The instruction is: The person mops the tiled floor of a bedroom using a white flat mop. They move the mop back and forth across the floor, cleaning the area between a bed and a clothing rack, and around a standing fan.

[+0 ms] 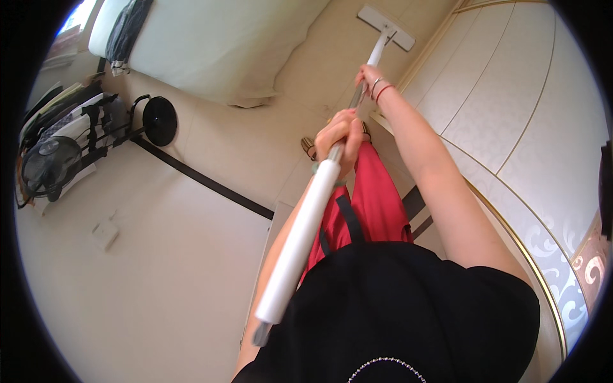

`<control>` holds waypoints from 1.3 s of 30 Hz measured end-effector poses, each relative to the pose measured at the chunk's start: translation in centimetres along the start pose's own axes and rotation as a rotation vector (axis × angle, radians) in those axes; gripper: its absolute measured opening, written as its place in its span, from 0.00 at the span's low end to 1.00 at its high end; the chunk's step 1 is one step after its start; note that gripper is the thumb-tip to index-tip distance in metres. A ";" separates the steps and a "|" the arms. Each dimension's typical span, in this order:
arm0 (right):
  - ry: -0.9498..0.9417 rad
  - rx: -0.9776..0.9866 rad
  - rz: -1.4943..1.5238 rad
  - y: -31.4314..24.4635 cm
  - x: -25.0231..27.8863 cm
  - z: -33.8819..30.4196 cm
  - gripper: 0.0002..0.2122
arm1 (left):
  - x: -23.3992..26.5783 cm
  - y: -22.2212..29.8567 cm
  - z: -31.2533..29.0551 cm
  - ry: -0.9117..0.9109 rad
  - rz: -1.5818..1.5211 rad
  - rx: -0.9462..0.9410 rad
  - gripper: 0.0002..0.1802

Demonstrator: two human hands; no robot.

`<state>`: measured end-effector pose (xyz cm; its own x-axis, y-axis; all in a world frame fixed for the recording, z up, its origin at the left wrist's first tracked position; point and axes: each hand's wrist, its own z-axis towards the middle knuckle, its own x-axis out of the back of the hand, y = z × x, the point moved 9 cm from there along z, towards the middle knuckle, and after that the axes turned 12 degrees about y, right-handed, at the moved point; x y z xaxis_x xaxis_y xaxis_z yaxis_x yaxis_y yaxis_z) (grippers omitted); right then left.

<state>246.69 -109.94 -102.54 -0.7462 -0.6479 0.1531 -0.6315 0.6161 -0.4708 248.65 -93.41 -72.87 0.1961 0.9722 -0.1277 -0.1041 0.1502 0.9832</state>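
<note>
A flat mop runs diagonally away from me, its white handle grip (300,242) close to my body. At the far end, the white mop head (403,41) rests on the floor. My left hand (341,137) is wrapped round the grey metal part of the pole, just beyond the white grip. Farther along, my right hand (370,76) closes round the pole too; bracelets circle that wrist. My left forearm is partly hidden behind the grip.
A bed with a pale cover (217,51) stands at the far left. White wardrobe doors (504,83) line the right side. On the left are a black fan (51,166), a rack of hanging clothes (64,121) and a round black base (159,121). Beige floor (319,70) lies between bed and wardrobe.
</note>
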 end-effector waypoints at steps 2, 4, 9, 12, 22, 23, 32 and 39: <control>-0.005 0.014 -0.061 2.1 -2.4 -4.0 0.12 | 3.4 1.6 -0.6 0.010 0.049 0.052 0.14; -0.010 -0.064 0.034 5.6 -4.1 -8.7 0.12 | 6.9 3.9 -1.9 0.002 0.160 0.177 0.11; -0.116 -0.287 0.227 15.9 -8.0 -20.4 0.10 | 13.4 12.6 -6.5 -0.065 0.292 0.181 0.10; -0.137 -0.428 0.266 18.0 -9.4 -27.1 0.08 | 15.6 16.7 -8.5 -0.045 0.286 0.167 0.14; -0.118 -0.285 0.185 13.2 -9.0 -16.9 0.08 | 12.2 10.5 -4.5 -0.024 0.211 0.077 0.11; -0.133 -0.249 0.121 11.4 -8.1 -13.9 0.09 | 10.9 8.4 -3.7 -0.028 0.178 0.079 0.11; -0.152 -0.290 0.299 -0.1 -3.1 -1.5 0.04 | 1.7 0.3 1.5 -0.027 -0.051 -0.065 0.14; -0.106 -0.192 0.053 12.4 -6.7 -11.5 0.14 | 11.7 6.6 -5.4 0.009 0.256 0.245 0.08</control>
<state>241.41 -92.78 -99.41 -0.7592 -0.6499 0.0357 -0.6284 0.7177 -0.3000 244.97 -80.06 -68.60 0.1849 0.9746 0.1268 0.0881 -0.1449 0.9855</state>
